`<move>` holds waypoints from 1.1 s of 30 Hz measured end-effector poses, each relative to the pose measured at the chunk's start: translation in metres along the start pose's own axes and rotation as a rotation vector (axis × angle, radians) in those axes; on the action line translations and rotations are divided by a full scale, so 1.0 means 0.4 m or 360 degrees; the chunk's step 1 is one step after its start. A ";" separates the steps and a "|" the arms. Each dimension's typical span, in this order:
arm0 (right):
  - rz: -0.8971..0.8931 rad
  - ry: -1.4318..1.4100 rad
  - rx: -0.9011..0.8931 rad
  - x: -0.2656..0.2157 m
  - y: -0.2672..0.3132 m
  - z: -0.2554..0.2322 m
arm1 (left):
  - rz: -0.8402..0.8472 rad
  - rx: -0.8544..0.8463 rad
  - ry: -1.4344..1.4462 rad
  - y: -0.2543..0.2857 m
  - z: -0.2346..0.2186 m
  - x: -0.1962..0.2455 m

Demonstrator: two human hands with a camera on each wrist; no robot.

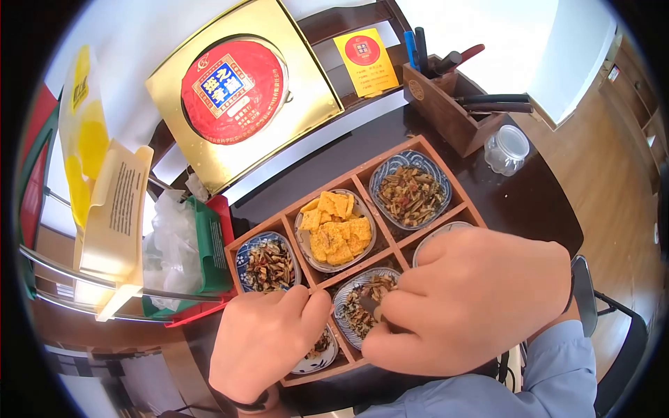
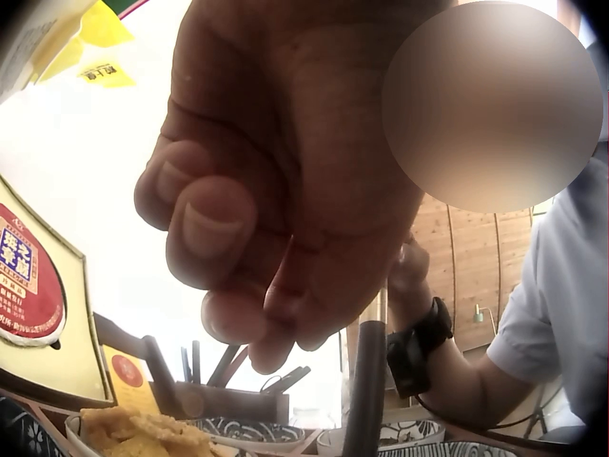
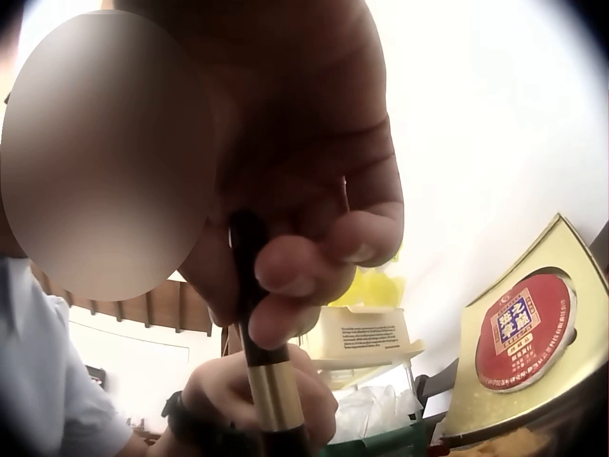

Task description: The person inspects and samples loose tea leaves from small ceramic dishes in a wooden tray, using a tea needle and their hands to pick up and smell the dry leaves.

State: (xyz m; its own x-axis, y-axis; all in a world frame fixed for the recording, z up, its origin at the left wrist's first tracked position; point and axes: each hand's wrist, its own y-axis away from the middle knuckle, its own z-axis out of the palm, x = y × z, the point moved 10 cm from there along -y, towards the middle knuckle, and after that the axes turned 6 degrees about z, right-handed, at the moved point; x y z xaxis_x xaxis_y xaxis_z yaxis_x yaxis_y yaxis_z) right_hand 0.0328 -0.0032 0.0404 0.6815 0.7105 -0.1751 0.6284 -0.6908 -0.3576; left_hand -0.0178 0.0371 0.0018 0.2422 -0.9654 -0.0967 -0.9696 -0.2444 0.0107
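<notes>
Stick [image 3: 276, 392], dark with a gold band, is pinched between thumb and fingers in the grip of the right hand [image 1: 463, 306], low over the near right part of a divided wooden box [image 1: 313, 377] on the dark tabletop [image 1: 529, 202]. The left hand [image 1: 268, 341] hangs over the near left side, fingers curled; a dark rod [image 2: 363, 400] shows beside it, but I cannot tell whether that grip holds it.

Brown food bits [image 1: 357, 313] lie in the near middle dish, between the hands. With both so low, a dipping knuckle could nudge that dish and scatter its loose contents. The stick looks smooth, so a slack pinch might let it slip into the food. Yellow pieces [image 1: 334, 237] sit farther off, probably safer. A wide rightward swing could topple the clear jar [image 1: 506, 151] at far right.
</notes>
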 end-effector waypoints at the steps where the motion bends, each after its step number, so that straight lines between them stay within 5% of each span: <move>1: -0.0013 -0.0033 -0.0013 -0.003 0.000 0.000 | 0.0000 0.0008 0.0000 -0.001 -0.001 0.000; 33: -0.0033 -0.0086 0.0009 -0.004 -0.010 0.030 | -0.0111 0.0116 0.0007 -0.002 -0.002 -0.011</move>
State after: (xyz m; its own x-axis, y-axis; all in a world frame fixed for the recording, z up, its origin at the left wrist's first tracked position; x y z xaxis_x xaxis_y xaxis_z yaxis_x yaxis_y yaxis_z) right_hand 0.0249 0.0000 0.0311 0.6469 0.7311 -0.2170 0.6400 -0.6752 -0.3668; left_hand -0.0182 0.0415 0.0032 0.3091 -0.9467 -0.0903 -0.9503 -0.3037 -0.0684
